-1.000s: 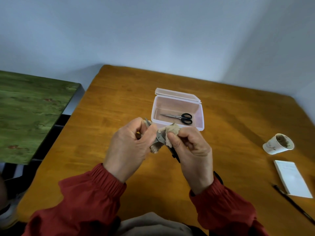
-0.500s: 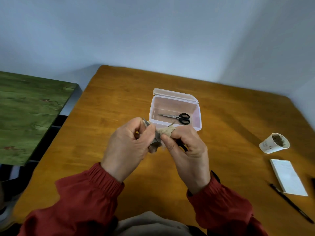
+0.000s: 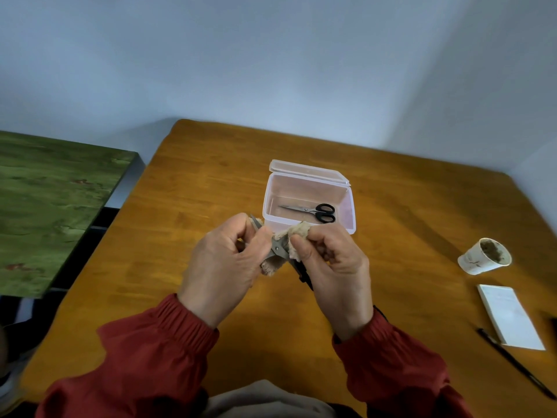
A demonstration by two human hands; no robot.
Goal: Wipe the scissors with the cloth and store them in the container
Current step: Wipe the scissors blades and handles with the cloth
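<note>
Over the bench [image 3: 211, 182], my left grip [image 3: 224, 267] pinches the scissors [image 3: 278, 248] by their blades, and my right grip [image 3: 334, 267] pinches the cloth [image 3: 297, 236] against them. Just beyond, another pair [image 3: 310, 210] lies flat inside the open container [image 3: 346, 203].

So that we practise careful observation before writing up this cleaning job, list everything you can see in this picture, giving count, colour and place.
table: one, orange-brown, under everything
container: one, clear, lid open, mid-table
stored scissors: one pair, black handles, inside container
held scissors: one pair, silver blades, between the hands
cloth: one, beige, on held scissors' blades
paper cup: one, white, table's right side
notepad: one, white, near paper cup
pen: one, black, beside notepad
green surface: one, left of table
left hand: one, red sleeve, pinches held scissors
right hand: one, red sleeve, grips cloth
</note>
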